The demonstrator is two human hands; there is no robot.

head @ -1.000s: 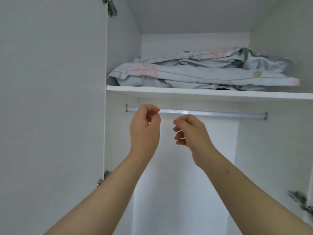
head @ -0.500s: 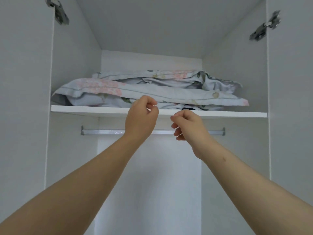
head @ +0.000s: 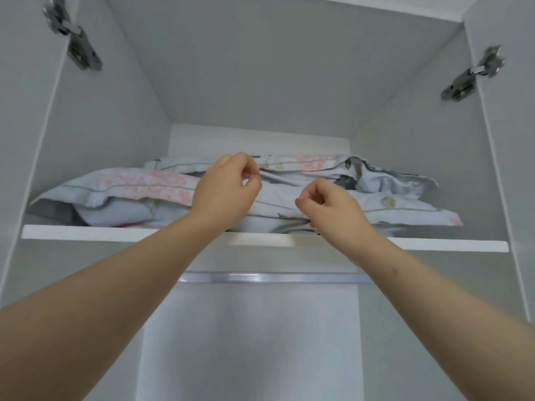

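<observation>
Folded bedding (head: 376,204), pale blue with pink flowers and grey leaves, lies in a loose pile on the top shelf (head: 86,233) of an open white wardrobe. Both my arms reach up in front of it. My left hand (head: 225,192) hovers before the middle of the pile, fingers curled in, thumb near the fingertips, holding nothing. My right hand (head: 333,209) is a little lower and to the right, just above the shelf's front edge, its fingers curled too. I cannot tell whether it touches the cloth.
A metal hanging rail (head: 272,277) runs under the shelf. Door hinges sit at the upper left (head: 75,41) and upper right (head: 474,73) of the cabinet walls. The wardrobe's ceiling is well above the bedding.
Both hands have risen from the level of the rail and shelf edge to the bedding. My view has tilted upward and come closer. The fingers stay curled.
</observation>
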